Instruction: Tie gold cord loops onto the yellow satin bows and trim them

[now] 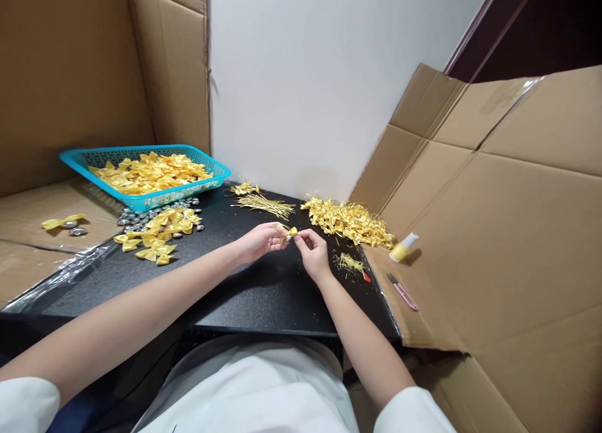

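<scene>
Over the middle of the black table [263,295], both hands meet at a small yellow ribbon bow [292,232]. My left hand [266,240] pinches its left side, where a thin yellow loop shows by the fingers. On the right side, my right hand [312,251] grips the bow between thumb and forefinger. Something small and silvery seems to sit at the bow's middle, partly covered by fingertips. Just beyond the hands lies a bundle of thin gold ties [267,205]. Loose yellow bows [157,248] rest to the left, beside several shiny silver pieces [136,220].
A blue plastic basket [141,202] full of yellow bows stands at the back left. A heap of finished-looking bows [345,220] lies back right, with yellow clippings [350,262] nearer. A white-and-yellow tube [403,247] and pink-handled snips [403,293] are on cardboard at right.
</scene>
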A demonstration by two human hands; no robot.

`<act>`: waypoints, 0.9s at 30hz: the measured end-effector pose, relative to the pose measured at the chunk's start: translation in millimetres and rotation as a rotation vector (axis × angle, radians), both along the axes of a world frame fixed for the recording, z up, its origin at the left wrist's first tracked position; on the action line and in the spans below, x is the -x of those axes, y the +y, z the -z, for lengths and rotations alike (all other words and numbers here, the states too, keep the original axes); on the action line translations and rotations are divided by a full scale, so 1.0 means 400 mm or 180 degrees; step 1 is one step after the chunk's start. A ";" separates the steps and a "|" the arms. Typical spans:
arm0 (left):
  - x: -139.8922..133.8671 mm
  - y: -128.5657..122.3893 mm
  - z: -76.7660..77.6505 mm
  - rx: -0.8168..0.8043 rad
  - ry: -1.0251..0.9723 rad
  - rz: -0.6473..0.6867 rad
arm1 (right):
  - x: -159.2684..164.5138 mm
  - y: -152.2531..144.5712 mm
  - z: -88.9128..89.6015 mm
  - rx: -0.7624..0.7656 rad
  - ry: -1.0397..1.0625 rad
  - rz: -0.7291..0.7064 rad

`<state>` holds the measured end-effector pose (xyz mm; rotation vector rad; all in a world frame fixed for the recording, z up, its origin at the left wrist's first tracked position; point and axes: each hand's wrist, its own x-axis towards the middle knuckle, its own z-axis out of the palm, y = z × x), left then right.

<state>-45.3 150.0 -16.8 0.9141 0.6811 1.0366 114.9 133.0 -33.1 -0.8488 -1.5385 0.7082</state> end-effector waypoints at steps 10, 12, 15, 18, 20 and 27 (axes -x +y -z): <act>0.008 -0.009 -0.009 0.0261 -0.0093 0.0339 | 0.000 0.019 0.003 0.0428 0.0500 -0.0414; 0.010 -0.009 -0.010 0.0360 -0.0134 0.0368 | 0.000 0.022 0.006 0.0475 0.0550 -0.0473; 0.011 -0.007 -0.011 0.0472 -0.0172 0.0387 | -0.002 0.027 0.010 0.0480 0.0586 -0.0485; 0.010 -0.005 -0.013 0.0482 -0.0157 0.0365 | -0.007 0.028 0.009 0.0350 0.0484 -0.0402; 0.010 -0.005 -0.014 0.0479 -0.0128 0.0322 | -0.011 0.026 0.007 0.0254 0.0358 -0.0356; 0.007 -0.003 -0.014 0.0464 -0.0077 0.0166 | -0.022 0.015 -0.001 -0.0047 -0.0158 -0.0109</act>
